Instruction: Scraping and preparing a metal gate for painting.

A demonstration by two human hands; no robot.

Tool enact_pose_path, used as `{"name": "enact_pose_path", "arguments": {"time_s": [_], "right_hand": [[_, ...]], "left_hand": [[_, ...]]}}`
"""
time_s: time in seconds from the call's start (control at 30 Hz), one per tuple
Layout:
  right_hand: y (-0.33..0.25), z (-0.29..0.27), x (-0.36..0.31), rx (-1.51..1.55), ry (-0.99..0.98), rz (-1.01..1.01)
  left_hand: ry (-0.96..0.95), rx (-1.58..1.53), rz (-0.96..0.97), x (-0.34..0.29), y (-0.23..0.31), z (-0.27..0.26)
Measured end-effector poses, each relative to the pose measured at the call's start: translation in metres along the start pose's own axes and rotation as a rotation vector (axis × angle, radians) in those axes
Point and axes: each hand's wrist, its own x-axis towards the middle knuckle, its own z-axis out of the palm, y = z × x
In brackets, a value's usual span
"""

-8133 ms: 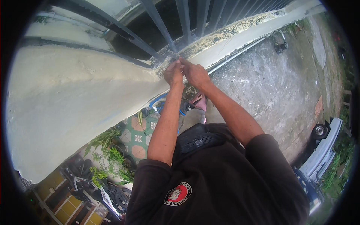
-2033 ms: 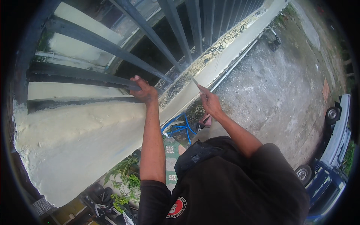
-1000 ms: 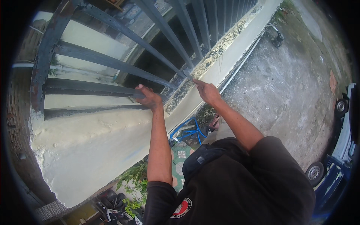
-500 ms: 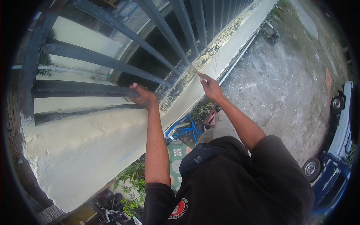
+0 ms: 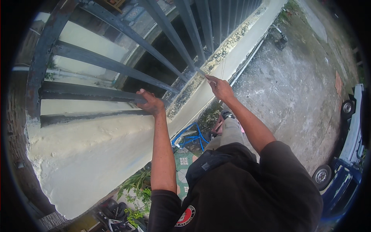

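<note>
"Grey is the bar point(image 5: 96, 92) at the left hand point(image 5: 151, 103), yes?"

"Yes, and the hand is clasped on it. The thumb shows on the upper side, but some of the fingers are hidden."

"And the right hand point(image 5: 222, 89)?"

"Its fingers are grasping a thin tool point(image 5: 200, 72), with the index finger stretched toward it."

"Where is this tool exactly?"

"It is over the speckled ledge point(image 5: 224, 47), near the feet of the bars. Whether its tip touches, I cannot tell."

"And what is below the bar?"

"A cream wall point(image 5: 96, 147)."
</note>
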Motion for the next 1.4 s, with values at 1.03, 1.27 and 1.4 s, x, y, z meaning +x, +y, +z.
{"name": "enact_pose_path", "arguments": {"time_s": [1.03, 1.27, 1.4], "right_hand": [[0.015, -0.033, 0.043, 0.523, -0.458, 0.343], [-0.009, -0.045, 0.048, 0.460, -0.451, 0.308], [-0.008, -0.048, 0.043, 0.293, -0.406, 0.247]], "left_hand": [[-0.011, -0.010, -0.008, 0.002, -0.008, 0.001], [-0.005, -0.015, -0.072, 0.000, -0.001, 0.001], [-0.016, -0.005, -0.048, 0.000, -0.002, 0.001]]}}
